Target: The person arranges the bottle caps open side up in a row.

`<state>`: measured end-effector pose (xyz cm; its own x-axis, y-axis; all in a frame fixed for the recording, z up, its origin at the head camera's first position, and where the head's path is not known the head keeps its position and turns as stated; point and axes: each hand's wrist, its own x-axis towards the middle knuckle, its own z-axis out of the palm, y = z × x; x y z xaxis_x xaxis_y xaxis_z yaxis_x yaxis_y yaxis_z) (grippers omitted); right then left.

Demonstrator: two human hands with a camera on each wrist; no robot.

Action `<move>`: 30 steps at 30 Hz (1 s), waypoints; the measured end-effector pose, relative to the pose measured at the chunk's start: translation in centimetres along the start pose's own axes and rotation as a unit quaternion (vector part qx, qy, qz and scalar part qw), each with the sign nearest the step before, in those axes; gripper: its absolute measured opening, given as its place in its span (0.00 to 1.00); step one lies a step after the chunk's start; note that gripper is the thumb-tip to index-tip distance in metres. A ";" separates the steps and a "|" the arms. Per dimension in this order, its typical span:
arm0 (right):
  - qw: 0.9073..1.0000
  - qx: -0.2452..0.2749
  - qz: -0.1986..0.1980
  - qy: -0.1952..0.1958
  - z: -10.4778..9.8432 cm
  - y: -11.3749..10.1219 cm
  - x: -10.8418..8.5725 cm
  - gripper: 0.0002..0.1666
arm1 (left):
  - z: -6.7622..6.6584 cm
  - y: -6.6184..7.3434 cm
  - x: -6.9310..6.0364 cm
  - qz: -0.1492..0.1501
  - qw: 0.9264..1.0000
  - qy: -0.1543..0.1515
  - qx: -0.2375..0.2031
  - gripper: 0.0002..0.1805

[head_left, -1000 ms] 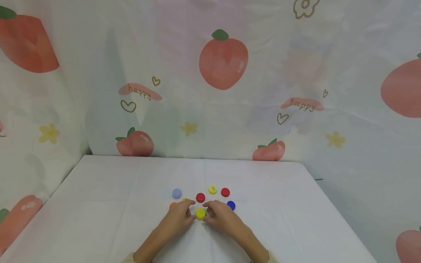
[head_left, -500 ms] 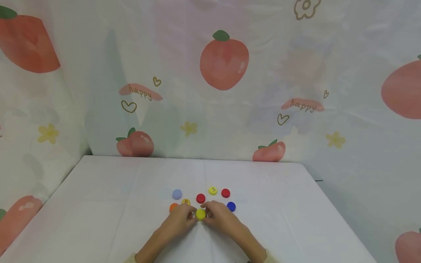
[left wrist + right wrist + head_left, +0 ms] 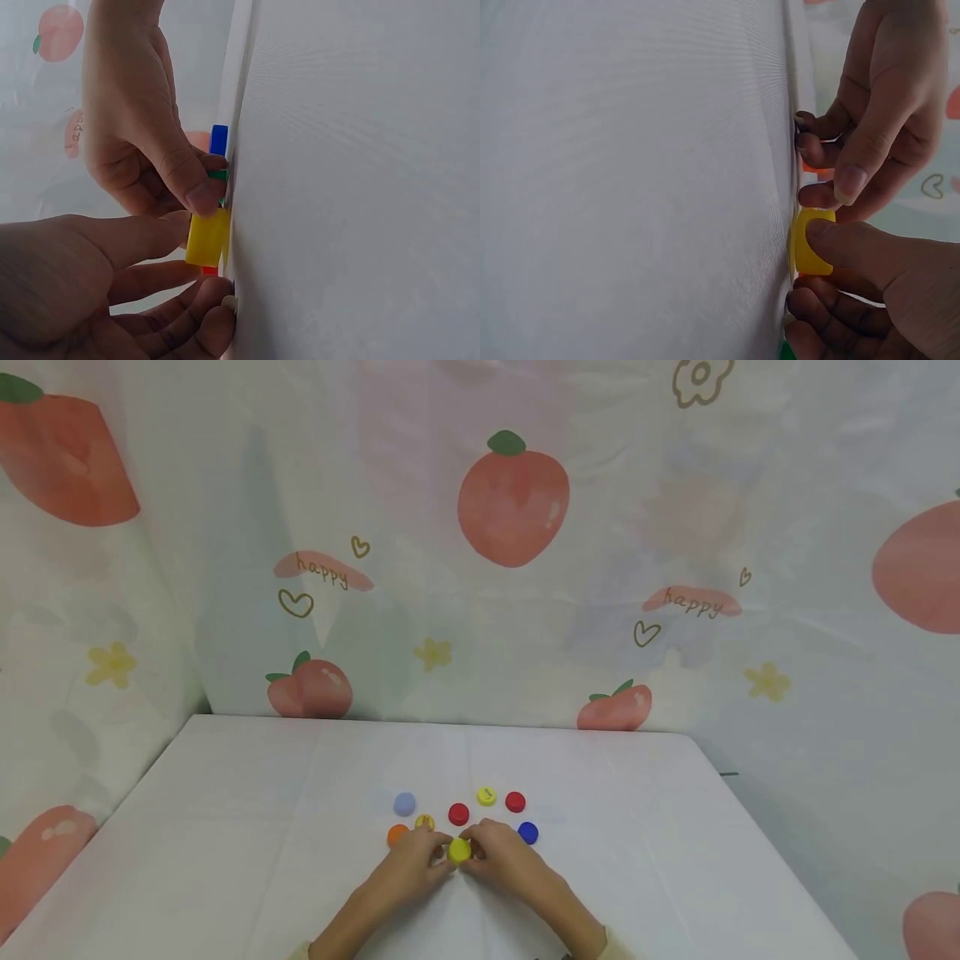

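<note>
A yellow cap point(image 3: 459, 851) sits on the white table between the two hands. On its left side, my left hand point(image 3: 408, 865) has thumb and index finger at the cap point(image 3: 208, 238). My right hand point(image 3: 512, 857) pinches it from the right, the thumb lying on the cap's face point(image 3: 817, 244) in the right wrist view. A thin yellow edge shows between the cap and the tabletop. The other fingers of both hands are bent close to the cloth. A green piece point(image 3: 218, 175) is partly hidden behind the right hand.
Beyond the hands lie a light blue cap point(image 3: 404, 804), an orange one point(image 3: 397, 835), two red ones point(image 3: 458, 814) point(image 3: 515, 802), a yellow one marked with a line point(image 3: 486, 796), another marked yellow one point(image 3: 424, 822) and a blue one point(image 3: 528, 833). Printed cloth hangs behind the table.
Both hands have closed in on the yellow cap, the left fingertips coming right and the right fingertips slightly left. The cap is in nearly the same place.
</note>
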<state>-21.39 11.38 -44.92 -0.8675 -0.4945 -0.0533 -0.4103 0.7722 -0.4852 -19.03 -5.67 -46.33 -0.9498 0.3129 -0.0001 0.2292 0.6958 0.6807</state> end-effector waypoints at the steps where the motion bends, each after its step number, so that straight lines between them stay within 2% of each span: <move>1: 1.000 0.001 0.002 0.000 0.0 0.0 0.0 0.17 | -0.1 0.0 -0.1 0.001 1.000 0.001 -0.003 0.20; 4: 1.000 0.002 0.003 0.007 0.0 0.0 -0.2 0.17 | -0.3 0.0 -0.4 0.017 1.000 0.009 -0.014 0.19; 10: 0.999 0.017 -0.017 0.030 -0.1 -0.6 -0.7 0.18 | -1.4 0.2 -1.0 0.054 0.997 0.028 -0.052 0.16; 14: 0.999 0.039 -0.014 0.032 -0.4 -1.2 -0.7 0.19 | -2.1 0.5 -1.3 0.051 0.995 0.041 -0.071 0.16; 20: 0.995 0.081 -0.028 0.045 -0.6 -1.9 -0.8 0.19 | -2.6 0.4 -1.4 0.050 0.995 0.057 -0.058 0.14; 25: 0.991 0.116 -0.041 0.051 -0.7 -1.9 -1.0 0.20 | -3.2 0.3 -1.5 0.044 0.994 0.049 -0.086 0.11; 30: 0.985 0.150 -0.067 0.056 -0.9 -2.0 -1.2 0.18 | -4.2 0.1 -2.4 0.044 0.991 0.035 -0.118 0.14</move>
<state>-19.77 10.76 -43.13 -0.8436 -0.5238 0.1184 -0.4372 0.5419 -0.7178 -17.67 -9.08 -43.21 -0.9428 0.3140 0.1119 0.2630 0.4948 0.8283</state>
